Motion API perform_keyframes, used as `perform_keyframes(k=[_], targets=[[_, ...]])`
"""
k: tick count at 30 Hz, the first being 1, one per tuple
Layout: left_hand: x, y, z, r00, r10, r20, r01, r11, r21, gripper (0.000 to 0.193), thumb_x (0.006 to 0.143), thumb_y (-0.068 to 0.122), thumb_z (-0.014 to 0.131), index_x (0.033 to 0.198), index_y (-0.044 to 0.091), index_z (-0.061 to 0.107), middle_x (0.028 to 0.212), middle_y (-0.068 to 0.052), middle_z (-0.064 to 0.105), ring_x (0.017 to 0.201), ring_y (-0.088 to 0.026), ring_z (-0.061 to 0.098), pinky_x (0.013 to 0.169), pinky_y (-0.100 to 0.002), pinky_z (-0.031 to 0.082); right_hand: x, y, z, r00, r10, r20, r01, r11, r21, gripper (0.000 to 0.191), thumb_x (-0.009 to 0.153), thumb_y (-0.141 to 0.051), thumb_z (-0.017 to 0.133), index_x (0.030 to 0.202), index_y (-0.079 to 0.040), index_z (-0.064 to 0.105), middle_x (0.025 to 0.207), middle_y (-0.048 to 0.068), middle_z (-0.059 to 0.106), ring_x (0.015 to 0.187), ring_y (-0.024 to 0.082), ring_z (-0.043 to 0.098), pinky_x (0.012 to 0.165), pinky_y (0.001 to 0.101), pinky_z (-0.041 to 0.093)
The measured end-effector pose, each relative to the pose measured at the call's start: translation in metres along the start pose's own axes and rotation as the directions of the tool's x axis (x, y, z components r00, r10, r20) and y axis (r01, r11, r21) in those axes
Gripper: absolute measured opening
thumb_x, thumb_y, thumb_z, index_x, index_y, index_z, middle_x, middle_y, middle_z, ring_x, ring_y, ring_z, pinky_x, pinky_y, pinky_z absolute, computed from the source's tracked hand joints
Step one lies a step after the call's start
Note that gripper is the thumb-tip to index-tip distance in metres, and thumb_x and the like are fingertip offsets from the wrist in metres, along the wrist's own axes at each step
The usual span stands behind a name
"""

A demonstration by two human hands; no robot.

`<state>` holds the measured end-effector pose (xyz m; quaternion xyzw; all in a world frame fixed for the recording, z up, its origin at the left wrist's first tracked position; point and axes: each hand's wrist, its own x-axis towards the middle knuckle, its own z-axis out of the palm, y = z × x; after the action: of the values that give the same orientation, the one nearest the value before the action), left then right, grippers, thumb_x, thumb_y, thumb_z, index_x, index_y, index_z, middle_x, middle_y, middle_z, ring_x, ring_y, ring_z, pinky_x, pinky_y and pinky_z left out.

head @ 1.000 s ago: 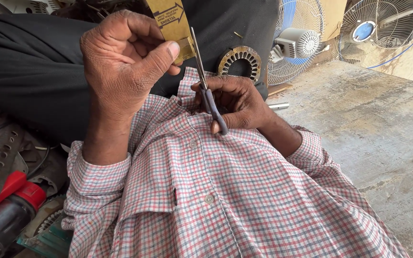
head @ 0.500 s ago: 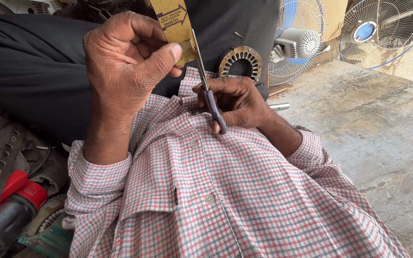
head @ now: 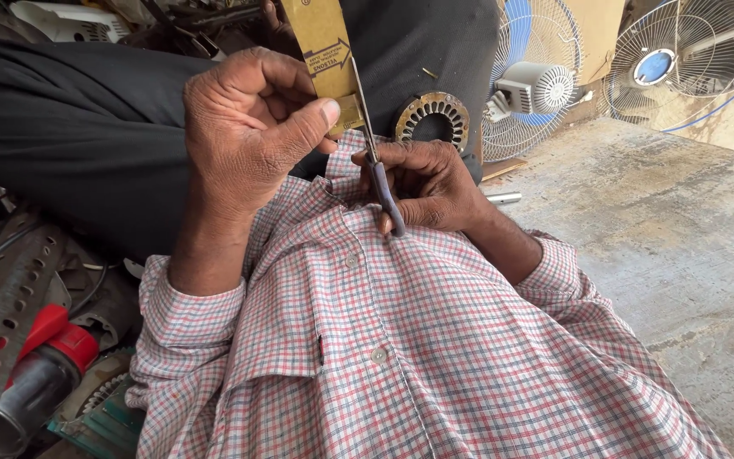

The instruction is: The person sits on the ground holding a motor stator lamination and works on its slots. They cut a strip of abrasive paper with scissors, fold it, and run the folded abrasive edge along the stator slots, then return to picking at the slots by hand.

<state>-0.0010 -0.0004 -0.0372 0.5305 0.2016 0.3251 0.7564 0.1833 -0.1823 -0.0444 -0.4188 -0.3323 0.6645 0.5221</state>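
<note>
Now we pinch the yellow card strip (head: pixel 326 51) in our left hand (head: pixel 244 127), right hand (head: pixel 431 183) closed on scissors (head: pixel 375 161) w/ blades at its edge, mid-cut; next needs a steady, straight snip.

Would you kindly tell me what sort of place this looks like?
Probably a small fan repair workshop: caged blue-bladed electric fans stand on the concrete floor, a round slotted metal motor core lies nearby, and a red-capped tool rests among scrap.
</note>
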Motion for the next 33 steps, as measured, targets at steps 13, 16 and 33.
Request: perform_keyframes(k=[13, 16, 33], targets=[[0.026, 0.017, -0.008, 0.998, 0.046, -0.037, -0.048, 0.997, -0.066, 0.013, 0.106, 0.001, 0.075, 0.116, -0.003, 0.068, 0.103, -0.016, 0.077, 0.088, -0.016, 0.078, 0.078, -0.028, 0.07, -0.001, -0.001, 0.003, 0.999, -0.038, 0.009, 0.038, 0.999, -0.015, 0.063, 0.088, -0.004, 0.084, 0.146, -0.004, 0.058, 0.116, 0.008, 0.073, 0.105, 0.013, 0.072, 0.101, 0.034, 0.064], [0.038, 0.018, -0.014, 0.994, 0.106, 0.022, -0.107, 0.994, 0.02, 0.012, 0.109, 0.001, 0.075, 0.117, -0.003, 0.068, 0.1, -0.015, 0.077, 0.085, -0.015, 0.079, 0.073, -0.026, 0.07, 0.0, -0.001, 0.003, 0.998, -0.053, 0.028, 0.054, 0.998, -0.017, 0.063, 0.089, -0.004, 0.084, 0.147, -0.004, 0.059, 0.118, 0.009, 0.073, 0.107, 0.014, 0.072, 0.107, 0.0371, 0.062], [0.04, 0.018, -0.022, 0.986, 0.145, 0.076, -0.149, 0.988, 0.044, 0.009, 0.108, -0.002, 0.078, 0.108, -0.002, 0.069, 0.102, -0.015, 0.075, 0.08, -0.016, 0.078, 0.067, -0.025, 0.069, -0.005, 0.005, -0.002, 1.0, -0.013, -0.01, 0.013, 1.0, 0.012, 0.064, 0.086, -0.005, 0.086, 0.145, -0.004, 0.06, 0.124, 0.011, 0.073, 0.116, 0.018, 0.072, 0.111, 0.0396, 0.061]])
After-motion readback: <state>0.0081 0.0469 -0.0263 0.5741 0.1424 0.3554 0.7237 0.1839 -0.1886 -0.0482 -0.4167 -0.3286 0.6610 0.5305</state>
